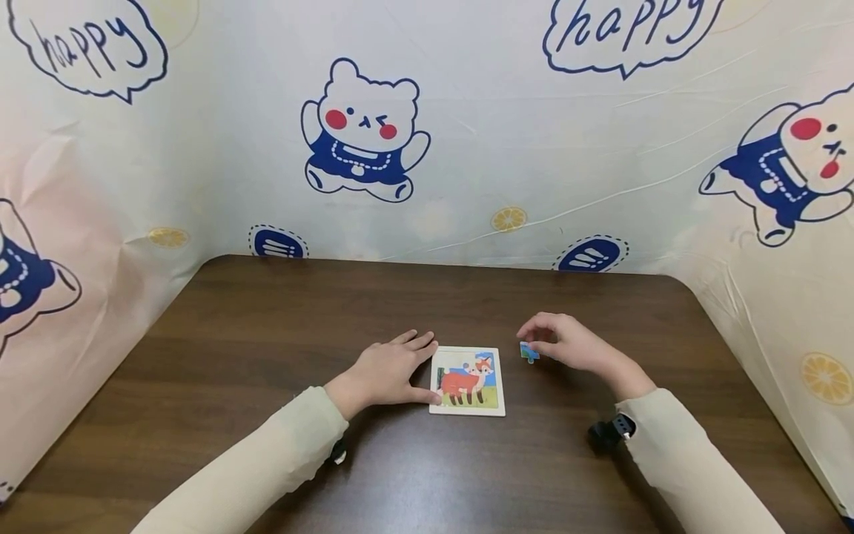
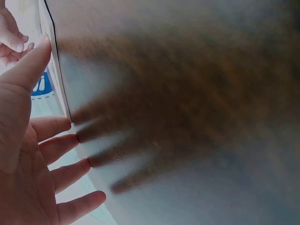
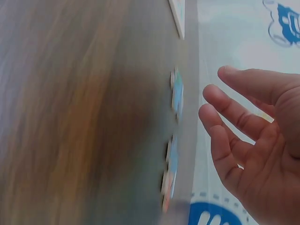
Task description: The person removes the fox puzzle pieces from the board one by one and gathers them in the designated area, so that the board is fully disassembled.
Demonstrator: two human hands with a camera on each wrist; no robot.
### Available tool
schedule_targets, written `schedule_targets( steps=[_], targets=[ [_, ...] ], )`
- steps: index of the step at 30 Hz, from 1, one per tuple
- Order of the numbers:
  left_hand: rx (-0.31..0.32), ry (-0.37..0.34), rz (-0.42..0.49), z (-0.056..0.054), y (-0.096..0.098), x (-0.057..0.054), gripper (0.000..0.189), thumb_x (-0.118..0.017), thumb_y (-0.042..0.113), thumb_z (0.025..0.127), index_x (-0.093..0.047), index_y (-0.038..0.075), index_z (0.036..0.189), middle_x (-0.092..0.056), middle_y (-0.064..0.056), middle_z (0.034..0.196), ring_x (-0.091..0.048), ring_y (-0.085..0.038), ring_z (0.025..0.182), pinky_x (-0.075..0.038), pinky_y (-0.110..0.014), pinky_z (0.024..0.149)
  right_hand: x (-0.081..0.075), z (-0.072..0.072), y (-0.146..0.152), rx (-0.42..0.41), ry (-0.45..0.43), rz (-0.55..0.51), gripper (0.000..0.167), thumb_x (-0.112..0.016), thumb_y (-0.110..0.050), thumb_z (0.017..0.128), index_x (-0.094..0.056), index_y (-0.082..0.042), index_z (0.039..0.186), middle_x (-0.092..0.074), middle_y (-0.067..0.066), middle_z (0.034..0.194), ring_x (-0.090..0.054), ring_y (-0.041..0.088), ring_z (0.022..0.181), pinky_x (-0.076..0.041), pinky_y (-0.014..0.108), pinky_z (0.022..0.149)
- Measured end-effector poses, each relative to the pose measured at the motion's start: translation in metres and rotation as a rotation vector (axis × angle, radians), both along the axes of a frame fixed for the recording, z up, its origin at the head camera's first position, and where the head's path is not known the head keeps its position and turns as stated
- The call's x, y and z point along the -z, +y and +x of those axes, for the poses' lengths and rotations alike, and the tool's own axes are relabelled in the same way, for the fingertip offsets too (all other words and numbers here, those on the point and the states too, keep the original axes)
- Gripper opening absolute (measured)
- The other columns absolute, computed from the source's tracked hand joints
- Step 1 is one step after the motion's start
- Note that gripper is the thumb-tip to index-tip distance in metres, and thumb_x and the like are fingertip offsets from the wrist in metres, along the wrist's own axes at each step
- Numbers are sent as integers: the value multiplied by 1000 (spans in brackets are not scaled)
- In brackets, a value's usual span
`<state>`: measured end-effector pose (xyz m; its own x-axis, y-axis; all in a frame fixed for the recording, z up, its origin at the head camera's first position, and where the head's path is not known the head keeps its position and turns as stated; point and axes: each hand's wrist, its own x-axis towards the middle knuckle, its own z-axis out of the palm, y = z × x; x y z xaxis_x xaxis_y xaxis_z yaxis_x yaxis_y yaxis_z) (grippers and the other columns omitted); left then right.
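A square picture puzzle [image 1: 467, 410] with a white border lies on the table, showing a red fox on grass under blue sky. My left hand [image 1: 390, 371] rests at its left edge with fingers spread, thumb and index finger touching the border. In the left wrist view the left hand's [image 2: 28, 140] fingertips meet the tabletop. To the right of the puzzle, my right hand [image 1: 567, 343] hovers over a blue-green jigsaw piece [image 1: 528, 351]. The right wrist view shows the right hand [image 3: 262, 136] loosely bent and holding nothing, with several loose pieces [image 3: 177, 93] lying below.
The dark brown wooden table [image 1: 267, 319] has rounded far corners. A pale cloth backdrop [image 1: 467, 148] with printed bears stands around its back and sides. A small black device [image 1: 610, 432] is strapped at the right wrist.
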<state>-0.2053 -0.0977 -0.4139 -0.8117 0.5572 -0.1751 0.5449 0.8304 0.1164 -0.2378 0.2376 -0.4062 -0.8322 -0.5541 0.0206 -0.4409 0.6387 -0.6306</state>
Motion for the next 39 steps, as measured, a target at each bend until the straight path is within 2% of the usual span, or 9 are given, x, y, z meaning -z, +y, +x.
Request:
schedule_targets(
  steps=[7,13,22,26,32,39],
  targets=[
    [-8,-1,-4,1,0,1,96,-63,75,79,-40,19,153,-34,1,162,-34,-27,149,-48,-57,101,-3,1,-28,-50,-28,3,19,-67,-6,93,-70,-7,112,-69,6,103,-58,16,91,-52,32,83],
    [-8,3,-1,0,0,2,96,-62,75,79,-41,18,153,-34,0,162,-34,-27,149,-48,-56,101,-3,1,-48,-88,-46,27,19,-66,-6,94,-71,-10,112,-67,4,106,-56,17,92,-52,32,83],
    [-5,4,7,0,0,3,96,-63,75,79,-42,18,153,-35,0,161,-34,-28,149,-48,-56,100,2,4,-63,-164,-32,51,18,-68,-7,93,-72,-9,110,-63,8,103,-52,11,81,-49,24,74],
    [-11,-4,11,0,0,2,95,-64,74,79,-42,18,153,-34,0,162,-34,-28,149,-47,-58,100,3,5,-66,-183,-29,74,16,-68,-7,93,-72,-10,107,-61,8,102,-51,14,79,-45,22,70],
    [-8,-7,9,0,0,1,95,-63,74,79,-41,18,153,-34,0,162,-34,-28,149,-47,-57,101,4,6,-68,-204,-29,119,17,-70,-8,91,-73,-13,107,-57,8,106,-52,18,85,-44,25,74],
    [-8,-9,9,0,-1,2,96,-62,75,79,-41,18,153,-34,0,162,-33,-28,149,-47,-57,102,5,6,-70,-227,12,173,16,-71,-10,91,-71,-15,107,-55,5,109,-51,19,94,-45,30,81]
  ],
)
